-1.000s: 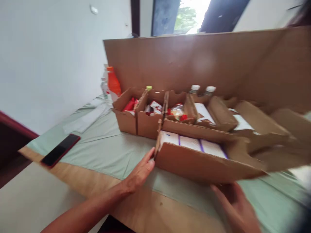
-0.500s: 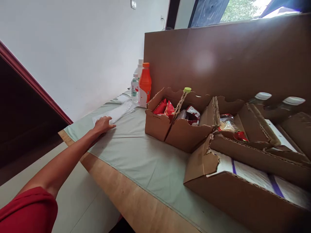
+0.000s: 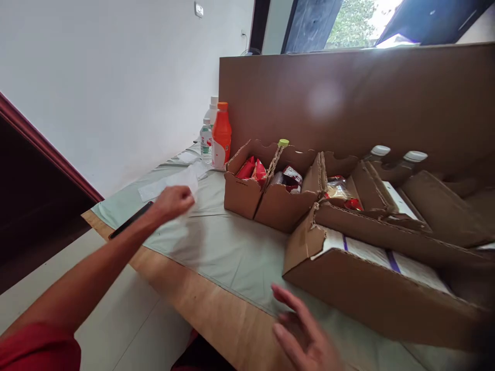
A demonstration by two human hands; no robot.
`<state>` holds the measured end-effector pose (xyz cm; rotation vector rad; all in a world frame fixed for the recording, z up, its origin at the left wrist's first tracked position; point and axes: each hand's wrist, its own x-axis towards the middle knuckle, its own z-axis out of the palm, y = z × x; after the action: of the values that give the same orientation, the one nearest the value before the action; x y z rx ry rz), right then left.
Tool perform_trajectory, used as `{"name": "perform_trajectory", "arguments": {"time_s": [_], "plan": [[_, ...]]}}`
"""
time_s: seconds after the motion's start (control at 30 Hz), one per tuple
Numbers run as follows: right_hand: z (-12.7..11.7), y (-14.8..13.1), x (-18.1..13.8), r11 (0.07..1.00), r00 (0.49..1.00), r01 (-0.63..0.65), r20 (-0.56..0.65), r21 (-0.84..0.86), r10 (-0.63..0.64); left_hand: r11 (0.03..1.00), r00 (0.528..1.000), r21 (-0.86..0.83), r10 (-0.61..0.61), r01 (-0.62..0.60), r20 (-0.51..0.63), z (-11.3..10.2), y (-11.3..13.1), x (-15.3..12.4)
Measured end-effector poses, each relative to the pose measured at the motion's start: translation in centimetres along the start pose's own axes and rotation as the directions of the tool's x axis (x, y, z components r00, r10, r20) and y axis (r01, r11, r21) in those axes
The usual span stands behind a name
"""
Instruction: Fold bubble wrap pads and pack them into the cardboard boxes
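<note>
My left hand (image 3: 174, 202) is closed above the cloth on the left, its fingers pinched on a thin clear plastic bag (image 3: 187, 179). Part of that bag is hidden behind the hand, and its outline is faint. More flat plastic (image 3: 152, 189) lies on the cloth just behind. Under my left forearm is a dark flat object (image 3: 131, 220), like a phone. In the lower right, my right hand (image 3: 301, 332) is open, fingers apart and slightly blurred, over the table's front edge. It touches nothing that I can see.
Cardboard boxes (image 3: 240, 198) with packaged snacks stand in a row; a longer box (image 3: 348, 283) holds white packs with purple bands. An orange bottle (image 3: 221, 134) and a water bottle (image 3: 206, 141) stand at the back left. A tall cardboard panel (image 3: 309, 98) rises behind.
My left hand has closed on the plastic bag and moved right and up, uncovering the dark flat object. My right hand has come into view at the bottom. The view has shifted slightly right.
</note>
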<state>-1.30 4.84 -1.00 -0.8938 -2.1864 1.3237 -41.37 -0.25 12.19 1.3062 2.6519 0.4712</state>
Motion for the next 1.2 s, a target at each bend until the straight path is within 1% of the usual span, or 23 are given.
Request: {"name": "perform_trajectory", "arguments": {"time_s": [0.07,0.1,0.13,0.17,0.2,0.23,0.27,0.33,0.37,0.43,0.5,0.57,0.63,0.7,0.73,0.77,0.8,0.87,0.9,1.0,1.03,1.1,1.2], "plan": [[2.7,-2.4,1.3,0.994,0.999,0.021,0.043,0.109,-0.025,0.985,0.984,-0.115,0.138,-0.125,0.110,2.2,3.7,-5.0],[3.8,-3.1,1.8,0.988,0.998,0.024,0.047,0.154,-0.032,0.968,0.967,-0.180,0.205,-0.177,0.153,3.5,5.1,-7.6],[4.7,-3.5,2.1,0.981,0.999,0.014,0.034,0.194,-0.021,0.925,0.935,-0.301,0.298,-0.233,0.193,4.7,6.2,-10.1],[5.3,-3.7,2.4,0.975,1.000,-0.006,-0.006,0.221,0.007,0.822,0.896,-0.503,0.403,-0.266,0.185,5.7,6.8,-12.4],[5.5,-3.6,2.4,0.972,0.997,-0.027,-0.070,0.234,0.044,0.743,0.881,-0.613,0.446,-0.268,0.156,6.6,7.0,-14.5],[5.3,-3.3,2.2,0.971,0.986,-0.050,-0.142,0.235,0.085,0.676,0.883,-0.688,0.456,-0.263,0.111,7.2,6.9,-16.1],[4.7,-3.0,1.9,0.972,0.969,-0.068,-0.216,0.225,0.118,0.646,0.899,-0.716,0.435,-0.266,0.059,7.6,6.4,-17.3],[2.5,-2.2,0.6,0.981,0.935,-0.087,-0.326,0.176,0.142,0.693,0.927,-0.653,0.372,-0.307,-0.041,8.0,5.3,-18.5],[1.1,-1.8,-0.3,0.985,0.923,-0.096,-0.359,0.141,0.141,0.722,0.927,-0.602,0.366,-0.341,-0.086,8.3,4.8,-18.6],[-1.8,-0.8,-2.7,0.990,0.891,-0.130,-0.433,0.049,0.138,0.745,0.897,-0.510,0.416,-0.431,-0.151,9.0,4.4,-18.2],[-4.5,0.3,-5.6,0.970,0.840,-0.222,-0.525,-0.103,0.136,0.714,0.840,-0.452,0.505,-0.535,-0.198,10.2,4.8,-17.6],[-6.6,1.3,-8.8,0.898,0.796,-0.322,-0.600,-0.300,0.085,0.643,0.755,-0.404,0.609,-0.650,-0.246,11.6,5.9,-17.2],[-8.0,1.8,-11.5,0.783,0.749,-0.381,-0.661,-0.491,-0.051,0.574,0.668,-0.356,0.696,-0.737,-0.262,12.8,7.2,-17.2],[-8.3,1.6,-12.8,0.682,0.701,-0.377,-0.674,-0.627,-0.233,0.529,0.611,-0.328,0.753,-0.783,-0.245,13.6,8.6,-17.4],[-8.0,1.2,-12.7,0.650,0.701,-0.340,-0.644,-0.680,-0.307,0.516,0.593,-0.320,0.772,-0.794,-0.228,13.8,9.3,-17.4],[-7.4,0.7,-12.1,0.633,0.722,-0.275,-0.590,-0.724,-0.361,0.507,0.578,-0.309,0.789,-0.805,-0.209,14.0,10.1,-17.5],[-6.4,0.2,-10.9,0.624,0.766,-0.187,-0.510,-0.759,-0.391,0.500,0.560,-0.288,0.808,-0.817,-0.186,14.3,10.8,-17.5],[-3.9,-0.7,-7.8,0.615,0.871,-0.001,-0.303,-0.788,-0.387,0.491,0.521,-0.217,0.847,-0.844,-0.110,15.0,12.0,-17.3],[-2.6,-0.9,-6.1,0.610,0.910,0.059,-0.209,-0.790,-0.359,0.491,0.506,-0.172,0.861,-0.854,-0.059,15.6,12.4,-17.1],[-0.6,-0.2,-3.2,0.590,0.959,0.142,-0.035,-0.795,-0.280,0.494,0.489,-0.072,0.869,-0.866,0.077,17.5,12.2,-16.3],[-0.7,0.6,-3.4,0.578,0.963,0.154,-0.010,-0.801,-0.271,0.496,0.489,-0.058,0.867,-0.867,0.102,18.1,11.8,-16.0],[-2.2,2.6,-5.6,0.546,0.966,0.139,-0.007,-0.826,-0.257,0.493,0.485,-0.045,0.865,-0.869,0.126,19.0,10.6,-15.8],[-6.3,5.1,-11.1,0.496,0.969,-0.023,-0.141,-0.868,-0.202,0.493,0.483,-0.043,0.864,-0.869,0.141,19.5,9.3,-16.0]]}}
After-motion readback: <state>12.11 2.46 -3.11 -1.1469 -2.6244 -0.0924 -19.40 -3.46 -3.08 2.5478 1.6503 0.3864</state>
